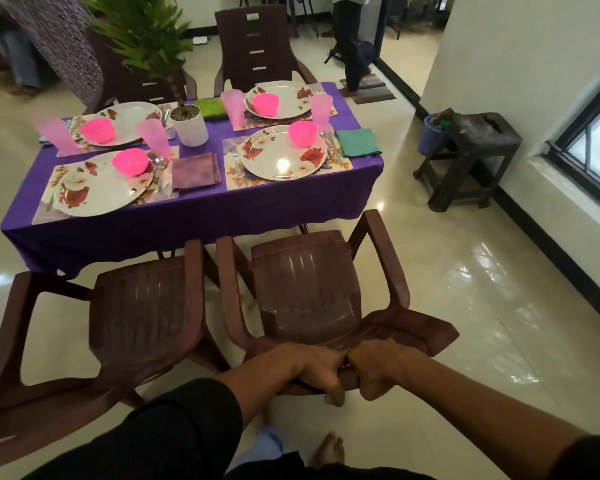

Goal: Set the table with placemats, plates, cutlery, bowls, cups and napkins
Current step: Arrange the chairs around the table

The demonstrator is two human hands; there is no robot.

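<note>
The table [194, 220] wears a purple cloth and carries several place settings. Each has a floral placemat [343, 168], a floral plate [281, 157] and a pink bowl [302, 132]. Pink cups [153, 136], forks, spoons and knives stand beside the plates. A purple napkin [196, 171], a teal napkin [358, 143] and a green napkin [211, 108] lie on the cloth. My left hand [321, 370] and my right hand [378, 367] both grip the top of the backrest of a brown plastic chair [309, 282] in front of the table.
A second brown chair [142, 313] stands to the left of the held one, two more at the far side. A potted plant [189, 126] sits mid-table. A dark stool [471, 157] and blue bucket [430, 133] stand by the right wall. People stand at the back.
</note>
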